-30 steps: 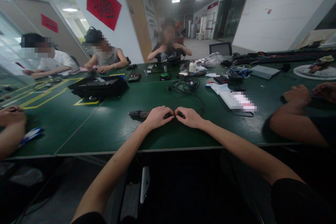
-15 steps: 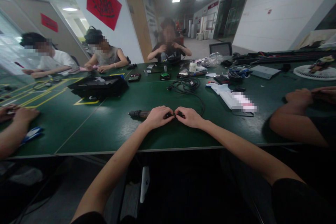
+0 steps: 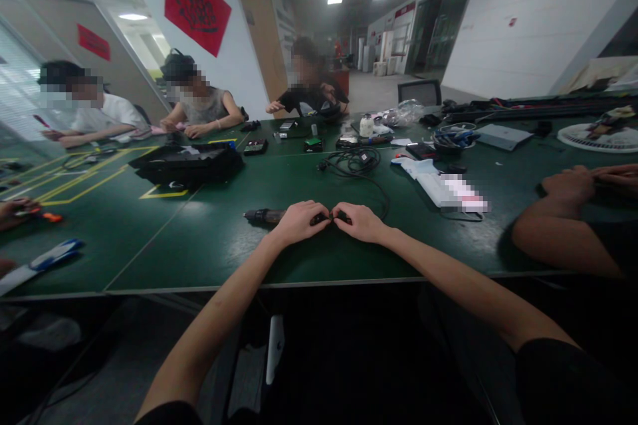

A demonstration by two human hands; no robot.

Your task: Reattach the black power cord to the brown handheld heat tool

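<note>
On the green table lies a dark, slim power tool that looks like an electric screwdriver [image 3: 263,216], its black nose pointing left. My left hand [image 3: 302,221] is closed round its rear part, which it mostly covers. My right hand [image 3: 363,222] pinches the dark end of a power cord [image 3: 384,194] right against the tool's tail. The fingertips of both hands nearly meet there, and the small joint between them is too dark to make out. From my right hand the cord runs back to a loose coil.
A black open case [image 3: 187,166] stands to the left on the table [image 3: 174,259]. Packets [image 3: 428,179], a wire bundle [image 3: 452,137] and a silver tablet [image 3: 502,136] lie at the right. Co-workers' arms rest at both sides; blue-white gloves [image 3: 60,254] lie near the left edge.
My hands and the tool stay in place. The co-worker's hands at the left have drawn back, showing an orange-tipped item. The person opposite has leaned and stretched an arm leftward.
</note>
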